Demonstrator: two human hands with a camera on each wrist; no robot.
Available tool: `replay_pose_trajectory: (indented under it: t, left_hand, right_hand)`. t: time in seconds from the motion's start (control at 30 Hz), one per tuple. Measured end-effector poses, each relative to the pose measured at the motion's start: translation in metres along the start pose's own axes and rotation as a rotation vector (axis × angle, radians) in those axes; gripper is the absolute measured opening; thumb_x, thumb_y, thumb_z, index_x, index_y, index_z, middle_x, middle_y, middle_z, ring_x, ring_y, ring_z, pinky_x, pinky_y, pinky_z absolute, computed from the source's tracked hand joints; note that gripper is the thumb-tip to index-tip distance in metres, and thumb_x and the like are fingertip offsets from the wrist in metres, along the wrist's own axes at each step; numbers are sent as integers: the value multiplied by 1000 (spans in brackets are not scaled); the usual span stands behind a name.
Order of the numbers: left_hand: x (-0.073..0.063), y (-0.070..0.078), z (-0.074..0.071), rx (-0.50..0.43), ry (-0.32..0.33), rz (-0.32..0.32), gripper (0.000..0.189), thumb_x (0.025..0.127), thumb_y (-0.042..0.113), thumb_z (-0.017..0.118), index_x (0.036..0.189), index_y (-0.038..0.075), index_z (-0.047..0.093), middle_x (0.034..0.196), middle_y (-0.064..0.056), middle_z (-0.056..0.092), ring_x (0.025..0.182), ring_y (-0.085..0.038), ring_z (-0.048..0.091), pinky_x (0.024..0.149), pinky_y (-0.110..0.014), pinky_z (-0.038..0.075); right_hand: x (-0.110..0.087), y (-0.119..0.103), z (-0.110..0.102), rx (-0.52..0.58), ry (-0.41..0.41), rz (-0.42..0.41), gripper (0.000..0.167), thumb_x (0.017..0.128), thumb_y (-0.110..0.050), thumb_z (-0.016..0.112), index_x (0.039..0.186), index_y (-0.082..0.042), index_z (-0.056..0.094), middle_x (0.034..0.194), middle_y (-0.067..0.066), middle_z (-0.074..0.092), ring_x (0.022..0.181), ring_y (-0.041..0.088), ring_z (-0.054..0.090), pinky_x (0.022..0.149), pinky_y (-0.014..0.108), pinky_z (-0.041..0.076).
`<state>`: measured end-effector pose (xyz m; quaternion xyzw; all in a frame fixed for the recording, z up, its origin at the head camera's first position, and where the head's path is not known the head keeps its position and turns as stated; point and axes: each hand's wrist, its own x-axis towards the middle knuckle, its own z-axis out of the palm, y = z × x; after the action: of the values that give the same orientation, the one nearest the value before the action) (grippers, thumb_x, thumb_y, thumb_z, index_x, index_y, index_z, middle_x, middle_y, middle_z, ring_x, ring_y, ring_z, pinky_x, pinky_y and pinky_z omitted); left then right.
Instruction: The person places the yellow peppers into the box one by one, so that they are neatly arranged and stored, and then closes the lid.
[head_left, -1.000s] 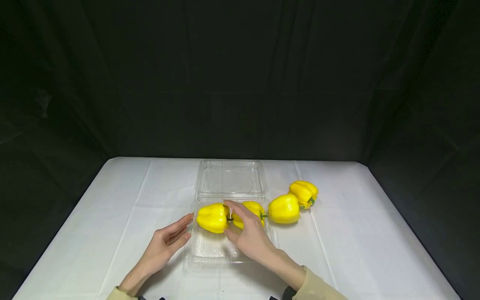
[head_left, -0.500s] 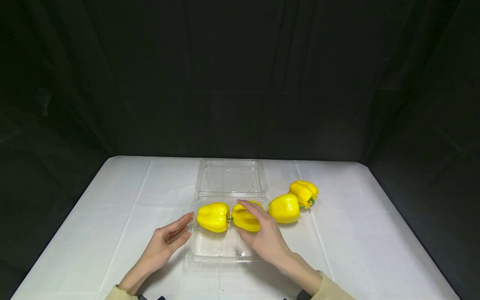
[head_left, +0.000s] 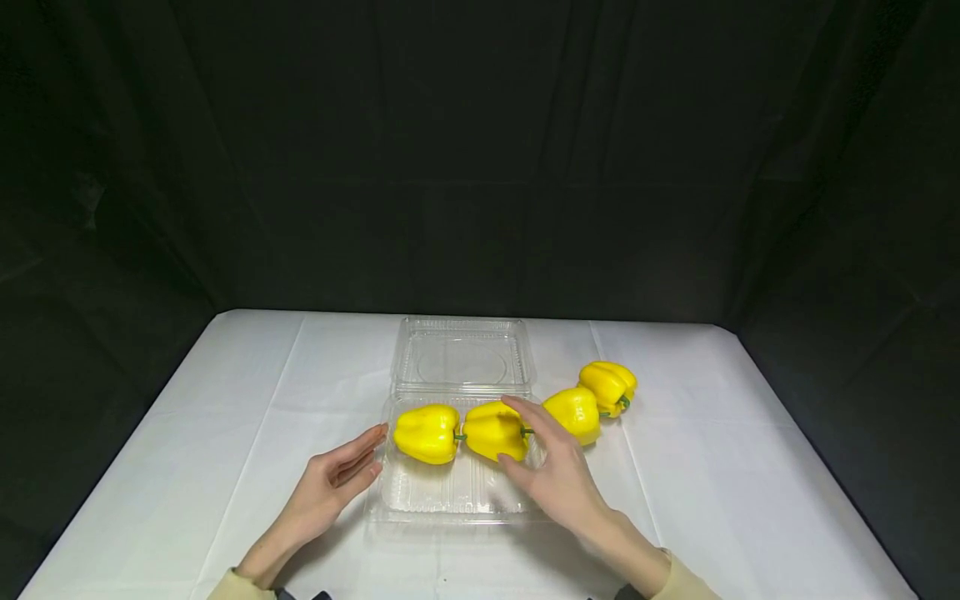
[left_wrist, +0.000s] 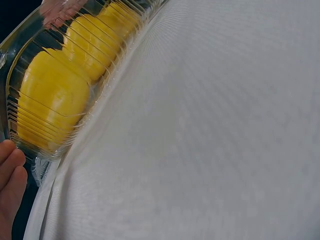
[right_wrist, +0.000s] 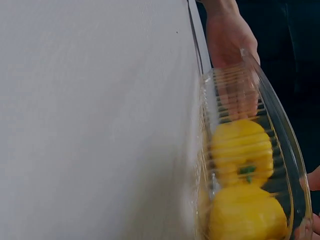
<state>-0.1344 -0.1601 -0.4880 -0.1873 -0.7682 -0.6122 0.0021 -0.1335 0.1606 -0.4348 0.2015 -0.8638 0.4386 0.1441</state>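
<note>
Two yellow bell peppers lie in a row across the back half of a clear plastic clamshell box (head_left: 420,502), stems to the right. The left pepper (head_left: 426,435) has its stem against the right one (head_left: 493,432). At the box's left wall, my left hand (head_left: 330,487) has its fingers extended, tips right at the rim. My right hand (head_left: 558,475) hovers over the box's right side, thumb and fingers spread apart around the right pepper's stem end, holding nothing. In the right wrist view both peppers (right_wrist: 245,150) show through the ribbed wall.
Past the box's right side, a third yellow pepper (head_left: 576,414) lies on the white cloth, partly behind my right hand. Another pepper (head_left: 607,387) touches it farther back. The box's lid (head_left: 461,358) lies folded back behind. Dark curtains (head_left: 480,167) enclose the table (head_left: 750,467).
My right hand has drawn away from between the two boxed peppers, moving right past the right one, which now shows fully. The left hand has stayed at the box's left rim.
</note>
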Motion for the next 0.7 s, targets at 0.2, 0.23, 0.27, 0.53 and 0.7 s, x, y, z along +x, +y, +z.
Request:
replay_pose_trajectory:
  t: [0.2, 0.23, 0.27, 0.53, 0.7]
  left_hand:
    - [0, 0, 0, 1, -5, 11, 52, 97, 13, 66, 144, -1, 49, 148, -16, 51, 134, -32, 49, 106, -17, 45]
    - [0, 0, -1, 2, -5, 12, 52, 97, 13, 66, 144, -1, 50, 148, -16, 51, 134, -31, 49, 106, -17, 45]
    - [0, 0, -1, 2, -6, 13, 52, 97, 13, 66, 144, -1, 50, 148, -16, 51, 134, -31, 49, 106, -17, 45]
    - [-1, 0, 0, 0, -7, 14, 52, 97, 13, 66, 144, -1, 49, 148, -16, 51, 134, -33, 49, 106, -18, 45]
    - [-1, 0, 0, 0, -7, 11, 52, 97, 13, 66, 144, -1, 49, 148, -16, 51, 134, -34, 49, 106, -17, 45]
  right_hand:
    - [-3, 6, -7, -4, 16, 2, 75, 75, 0, 83, 143, -15, 53, 146, 5, 54, 134, 32, 51, 109, 59, 45]
    - [-4, 6, -8, -6, 19, 1, 76, 75, 0, 83, 143, -16, 53, 146, 5, 54, 134, 32, 51, 109, 60, 45]
    - [-4, 7, -9, -9, 23, -2, 76, 75, 0, 83, 143, -16, 54, 146, 4, 55, 134, 32, 52, 108, 60, 45]
    - [-6, 14, -17, -35, 43, 2, 76, 74, -2, 84, 142, -16, 54, 145, 7, 56, 131, 35, 53, 105, 65, 45]
    - [-7, 17, -23, -27, 58, -1, 74, 74, -2, 84, 141, -15, 55, 143, 7, 56, 131, 35, 53, 106, 65, 44]
